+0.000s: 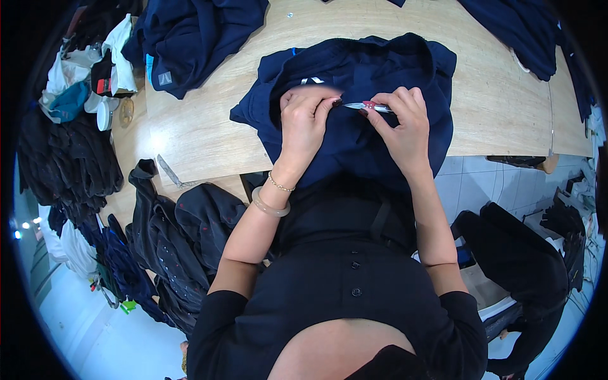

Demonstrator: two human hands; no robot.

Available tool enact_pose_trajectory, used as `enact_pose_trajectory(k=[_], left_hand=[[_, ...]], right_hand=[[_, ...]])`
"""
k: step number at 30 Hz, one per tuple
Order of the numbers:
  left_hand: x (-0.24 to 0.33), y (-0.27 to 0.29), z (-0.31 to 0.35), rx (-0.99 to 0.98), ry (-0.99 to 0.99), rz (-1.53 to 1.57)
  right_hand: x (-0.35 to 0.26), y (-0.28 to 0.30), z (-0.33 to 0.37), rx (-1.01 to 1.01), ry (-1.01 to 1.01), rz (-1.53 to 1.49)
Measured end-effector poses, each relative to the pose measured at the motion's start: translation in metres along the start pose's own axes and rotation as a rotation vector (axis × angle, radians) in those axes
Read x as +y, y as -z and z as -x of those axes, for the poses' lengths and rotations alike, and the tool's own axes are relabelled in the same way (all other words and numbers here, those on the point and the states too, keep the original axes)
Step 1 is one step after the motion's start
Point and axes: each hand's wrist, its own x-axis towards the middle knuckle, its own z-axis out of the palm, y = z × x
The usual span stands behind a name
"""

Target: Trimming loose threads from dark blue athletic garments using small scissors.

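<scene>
A navy garment (373, 149) lies spread on the table in front of me, its wide opening facing up. In my right hand (406, 126) is a pair of small thread snips (368, 106) with silver blades and a red part, held between thumb and fingers. The blades point left, their tip close to my left thumb. My left hand (303, 123) is closed in a pinch over the garment's opening. Whatever it pinches is too small or hidden to make out. A white mark (311, 81) shows on the cloth just beyond the left fingers.
Another navy garment (202, 38) lies at the back left of the wooden table (209, 130), and more navy cloth (519, 38) at the back right. Dark garments (212, 218) hang over the near left edge. White cups and a roll of tape (126, 112) stand farther left. A person in black (525, 259) is at the right.
</scene>
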Motion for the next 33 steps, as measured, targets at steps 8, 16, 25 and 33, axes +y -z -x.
enact_pose_trajectory(k=[8,16,25,33], left_hand=[[-0.003,0.012,0.0,-0.087,0.016,0.153],[-0.008,0.013,0.005,-0.083,-0.179,-0.044],[0.002,0.008,-0.001,-0.098,-0.09,-0.093],[0.005,0.008,-0.002,-0.126,-0.065,-0.12]], right_hand=[[0.005,0.005,0.003,-0.007,-0.05,-0.022],[0.001,0.006,0.002,-0.019,-0.035,-0.038],[0.001,0.004,-0.003,-0.016,-0.001,-0.044],[-0.004,0.005,-0.008,-0.04,0.051,0.044]])
